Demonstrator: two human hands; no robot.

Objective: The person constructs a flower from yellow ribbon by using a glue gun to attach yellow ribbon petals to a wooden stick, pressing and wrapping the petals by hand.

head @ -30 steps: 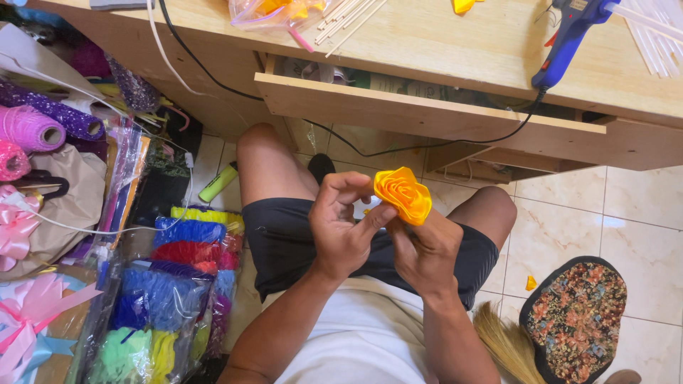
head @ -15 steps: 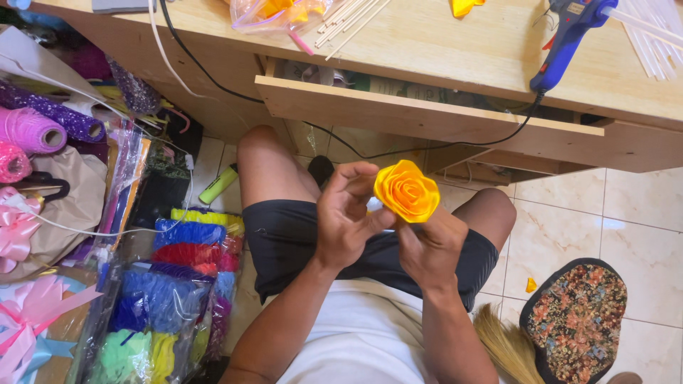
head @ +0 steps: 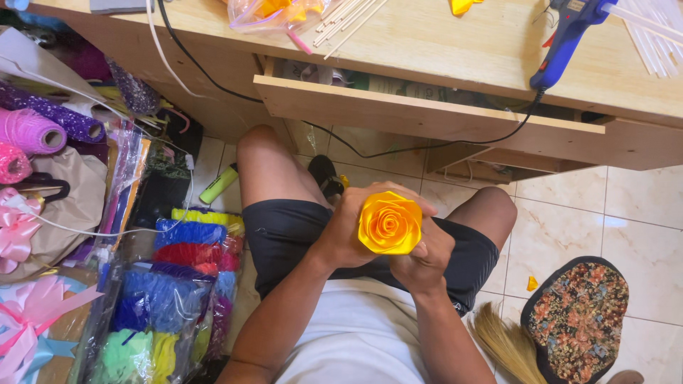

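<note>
A seated person, seen from above, holds a yellow ribbon rose (head: 389,224) over their lap, just below the open drawer (head: 427,117) of a wooden bench (head: 455,43). The rose faces up, its spiral of folded petals tight at the centre and looser at the rim.

The left hand (head: 353,229) wraps the rose from its left side, fingers curled over the top edge of the outer petals. The right hand (head: 427,257) grips from below and to the right of the rose, closed around its base; whatever stem or ribbon tail lies under the bloom is hidden. Both hands are closed on the flower.

The work looks to be at the shaping stage: the bloom seems fully wound, and the hands appear to be pressing the outer petals into place. The next move likely calls for a steady pinch at the base so the coil does not loosen, and something to fix it.

Above the rose, on the bench, a blue glue gun (head: 565,35) lies with its black cord (head: 427,146) trailing down past the drawer. Thin wooden sticks (head: 348,18) lie on the bench too. Well left of the rose, on the floor, sit bagged bundles of coloured yarn (head: 178,284) and rolls of purple and pink mesh ribbon (head: 35,124). To the rose's lower right lie a straw broom (head: 505,341) and a patterned mat (head: 576,320).
</note>
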